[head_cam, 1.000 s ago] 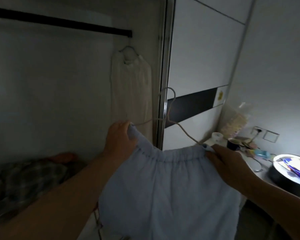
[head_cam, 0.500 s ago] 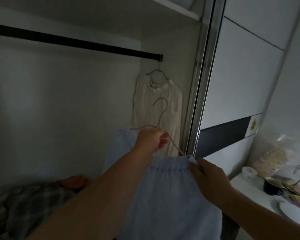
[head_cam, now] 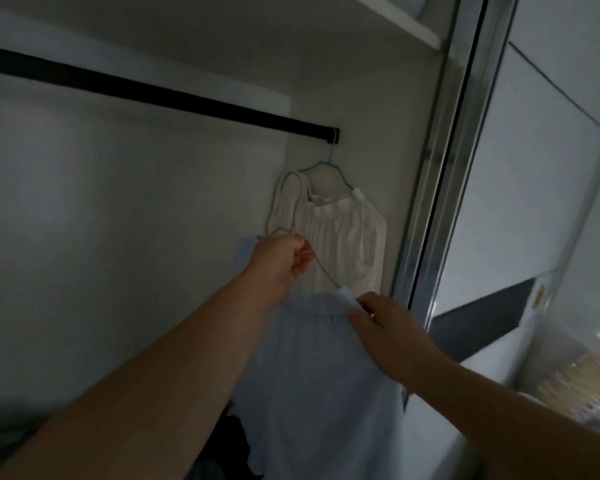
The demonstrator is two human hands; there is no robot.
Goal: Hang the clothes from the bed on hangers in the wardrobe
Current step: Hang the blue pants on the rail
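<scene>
Here the wardrobe rail (head_cam: 153, 95) is crossing above. Below its right end, the left hand (head_cam: 278, 261) is gripping the wire hanger (head_cam: 326, 275) with curled fingers, while the right hand (head_cam: 388, 327) is pinching the waistband of the light blue garment (head_cam: 312, 375) on it, just before 1 cream dress (head_cam: 336, 244) already hanging. The hanging step is probably in progress; next the hook needs lifting over the rail.

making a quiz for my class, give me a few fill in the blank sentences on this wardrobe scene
1. The cream garment hangs from the black ____.
2. The left hand holds a thin wire ____.
3. The right hand pinches the waistband of the light ____ garment.

Missing words: rail; hanger; blue
</scene>
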